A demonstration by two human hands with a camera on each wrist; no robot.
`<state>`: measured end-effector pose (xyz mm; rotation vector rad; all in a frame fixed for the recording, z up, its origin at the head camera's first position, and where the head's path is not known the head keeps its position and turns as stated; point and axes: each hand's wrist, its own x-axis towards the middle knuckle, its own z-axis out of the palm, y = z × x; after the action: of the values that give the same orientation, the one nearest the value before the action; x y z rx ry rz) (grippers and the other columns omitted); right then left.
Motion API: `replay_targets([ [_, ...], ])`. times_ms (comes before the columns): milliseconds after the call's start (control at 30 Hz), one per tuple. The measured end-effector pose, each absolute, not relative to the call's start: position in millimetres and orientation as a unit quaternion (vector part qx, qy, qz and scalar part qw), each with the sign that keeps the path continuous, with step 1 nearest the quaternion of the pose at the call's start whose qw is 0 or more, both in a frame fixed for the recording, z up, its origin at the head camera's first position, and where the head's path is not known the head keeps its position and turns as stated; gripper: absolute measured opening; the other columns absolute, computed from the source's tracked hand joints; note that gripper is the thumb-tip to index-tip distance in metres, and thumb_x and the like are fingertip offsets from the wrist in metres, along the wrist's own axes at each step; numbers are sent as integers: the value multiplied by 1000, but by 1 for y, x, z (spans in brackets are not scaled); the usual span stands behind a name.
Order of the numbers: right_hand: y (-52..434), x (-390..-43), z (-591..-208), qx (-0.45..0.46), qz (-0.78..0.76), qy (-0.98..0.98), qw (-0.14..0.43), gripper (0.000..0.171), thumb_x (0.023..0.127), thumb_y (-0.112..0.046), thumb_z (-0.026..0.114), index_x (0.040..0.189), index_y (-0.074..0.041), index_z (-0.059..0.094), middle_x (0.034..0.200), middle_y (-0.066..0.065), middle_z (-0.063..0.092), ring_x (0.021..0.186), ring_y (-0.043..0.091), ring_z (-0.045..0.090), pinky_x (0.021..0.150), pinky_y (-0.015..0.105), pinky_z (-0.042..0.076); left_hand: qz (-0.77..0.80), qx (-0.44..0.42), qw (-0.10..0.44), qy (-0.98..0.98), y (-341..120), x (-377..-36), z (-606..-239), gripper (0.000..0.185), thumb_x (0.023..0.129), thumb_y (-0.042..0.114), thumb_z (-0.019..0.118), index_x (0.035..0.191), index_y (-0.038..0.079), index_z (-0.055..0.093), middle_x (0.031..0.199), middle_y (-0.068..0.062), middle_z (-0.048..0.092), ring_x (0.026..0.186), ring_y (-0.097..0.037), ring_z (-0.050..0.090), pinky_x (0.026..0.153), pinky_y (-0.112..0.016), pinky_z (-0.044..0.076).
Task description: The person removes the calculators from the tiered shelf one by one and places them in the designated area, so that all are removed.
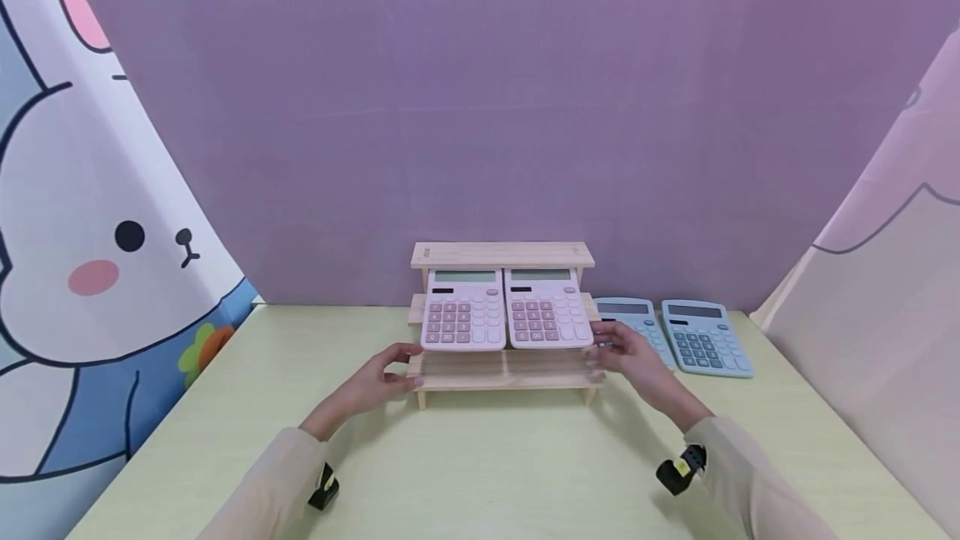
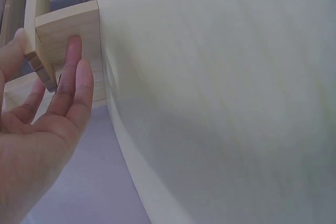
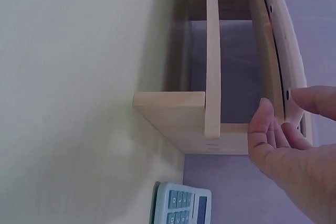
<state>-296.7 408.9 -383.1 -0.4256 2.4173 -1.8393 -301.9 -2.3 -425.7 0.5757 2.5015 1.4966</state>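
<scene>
Centre of frame, low: both my hands at the ends of the wooden stepped rack (image 1: 501, 373) on the pale green table (image 1: 480, 465).
Left hand (image 1: 378, 382) has straight, spread fingers flat on the rack's left end panel, thumb over its front edge. Right hand (image 1: 626, 354) touches the right end, fingers loosely extended, not curled round anything. Two pink calculators (image 1: 506, 319) lean side by side on the rack. Two blue calculators (image 1: 678, 333) lie flat at centre right, just beside my right hand.

No text can be read; the key markings on the pink calculators (image 1: 506, 309) are too small.
</scene>
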Motion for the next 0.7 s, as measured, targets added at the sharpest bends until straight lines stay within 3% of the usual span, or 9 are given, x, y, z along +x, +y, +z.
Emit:
replay_targets([
  [433, 400, -303, -381, -109, -620, 776, 44, 54, 86, -9, 60, 132, 1, 34, 119, 18, 51, 95, 13, 57, 80, 23, 50, 507, 195, 88, 835, -2, -303, -426, 60, 86, 24, 64, 135, 5, 36, 126, -22, 41, 94, -24, 61, 78, -28, 53],
  [700, 395, -303, -382, -89, -644, 759, 37, 53, 88, -5, 57, 133, 2, 31, 117, 17, 52, 96, 17, 58, 80, 25, 51, 508, 201, 86, 833, -2, -303, -427, 59, 86, 24, 64, 135, 4, 36, 126, -22, 41, 95, -25, 60, 78, -29, 53],
])
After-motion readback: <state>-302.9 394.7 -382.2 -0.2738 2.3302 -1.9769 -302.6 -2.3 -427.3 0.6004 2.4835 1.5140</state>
